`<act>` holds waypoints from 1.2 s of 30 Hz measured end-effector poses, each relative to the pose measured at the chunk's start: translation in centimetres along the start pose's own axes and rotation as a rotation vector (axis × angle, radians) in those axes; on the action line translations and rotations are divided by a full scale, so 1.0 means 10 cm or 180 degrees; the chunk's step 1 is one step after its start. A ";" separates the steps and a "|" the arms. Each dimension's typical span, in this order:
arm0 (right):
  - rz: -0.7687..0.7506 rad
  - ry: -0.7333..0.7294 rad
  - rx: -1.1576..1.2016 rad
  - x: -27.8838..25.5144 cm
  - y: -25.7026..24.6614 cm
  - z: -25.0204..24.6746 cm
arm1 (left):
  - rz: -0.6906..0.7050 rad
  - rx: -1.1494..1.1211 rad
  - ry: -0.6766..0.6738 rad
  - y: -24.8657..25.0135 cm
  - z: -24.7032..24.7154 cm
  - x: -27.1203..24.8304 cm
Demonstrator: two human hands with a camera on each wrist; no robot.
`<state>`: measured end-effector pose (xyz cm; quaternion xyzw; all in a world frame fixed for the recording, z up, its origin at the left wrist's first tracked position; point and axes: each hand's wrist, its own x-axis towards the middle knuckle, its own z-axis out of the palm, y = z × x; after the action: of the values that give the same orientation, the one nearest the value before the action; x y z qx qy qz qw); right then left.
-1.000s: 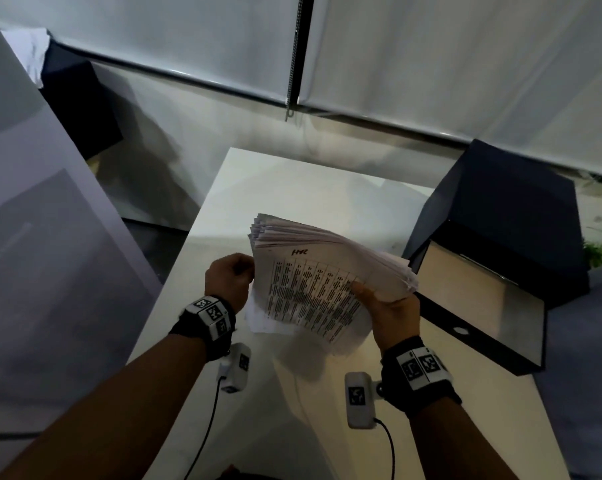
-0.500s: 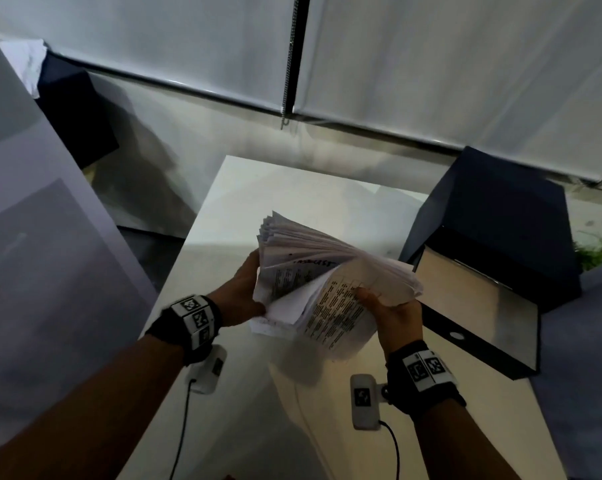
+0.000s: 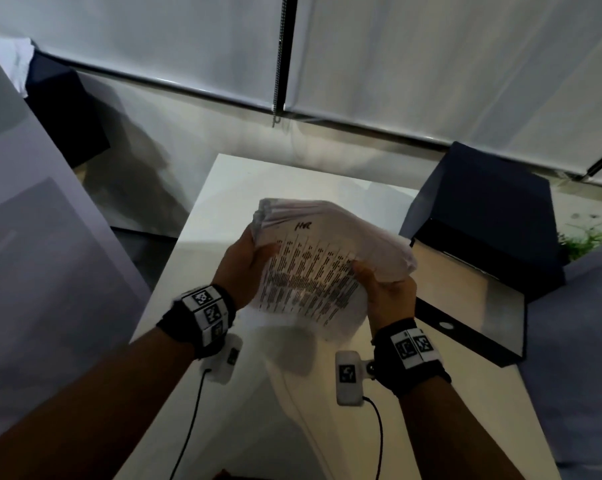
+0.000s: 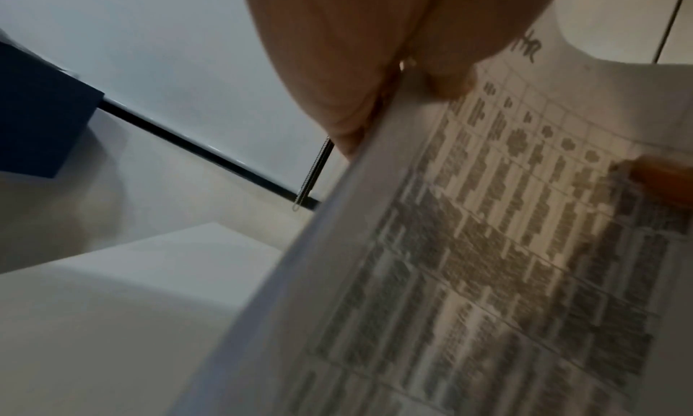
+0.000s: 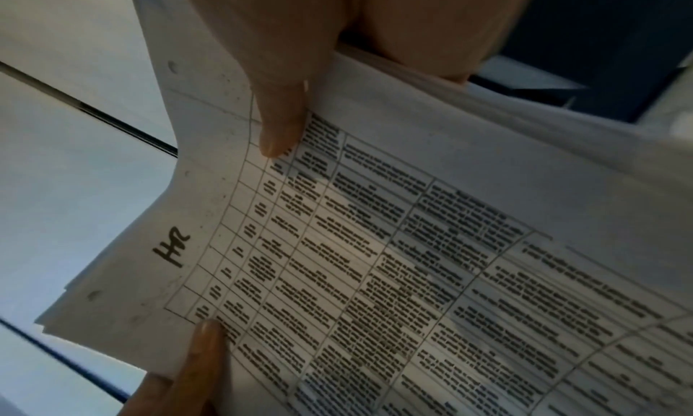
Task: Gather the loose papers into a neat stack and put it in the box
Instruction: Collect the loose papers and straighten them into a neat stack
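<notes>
A handwritten mark reading "HR" is seen in dark ink in the top margin of the top sheet (image 5: pixel 375 244) of the stack, above the printed table; it also shows in the head view (image 3: pixel 310 265) and, partly hidden by a finger, in the left wrist view (image 4: pixel 506 215). The table's rows of printed text are blurred and cannot be read. Square black-and-white coded markers are carried on the wristbands (image 3: pixel 207 308) and on the wrist cameras (image 3: pixel 348 377); no letters or numbers can be read on them.
</notes>
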<state>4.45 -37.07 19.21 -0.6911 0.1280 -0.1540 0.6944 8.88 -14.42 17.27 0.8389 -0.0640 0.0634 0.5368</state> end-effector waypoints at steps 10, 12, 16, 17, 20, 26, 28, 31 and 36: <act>-0.0312 0.0211 0.0138 0.01 -0.17 0.06 | -0.0271 -0.0681 -0.0164 -0.09 0.07 -0.24; -0.0282 0.0405 0.0147 0.05 -0.21 0.14 | -0.0239 -0.0796 -0.0078 -0.07 0.06 -0.22; -0.0087 0.0833 0.0177 0.18 -0.27 0.17 | -0.0212 -0.1057 0.0085 -0.05 0.07 -0.18; -0.0050 0.0883 0.0195 0.20 -0.27 0.16 | -0.0168 -0.1069 0.0100 -0.04 0.08 -0.17; 0.0035 0.0956 0.0091 0.26 -0.28 0.16 | -0.0033 -0.1157 0.0186 0.02 0.08 -0.17; -0.0136 0.1005 -0.0184 0.27 -0.30 0.18 | 0.0075 -0.1244 0.0341 0.10 0.06 -0.15; -0.0146 0.0975 -0.0288 0.27 -0.30 0.18 | 0.0059 -0.1236 0.0343 0.10 0.07 -0.15; -0.0240 0.1042 -0.0364 0.28 -0.31 0.17 | -0.0013 -0.1238 0.0385 0.14 0.08 -0.14; -0.0384 0.0473 0.0512 0.21 -0.20 0.06 | -0.0105 -0.1313 0.0392 0.11 0.08 -0.11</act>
<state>6.52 -37.37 21.26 -0.6263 0.1246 -0.2561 0.7257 7.65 -15.53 17.75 0.7067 -0.0290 0.0913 0.7010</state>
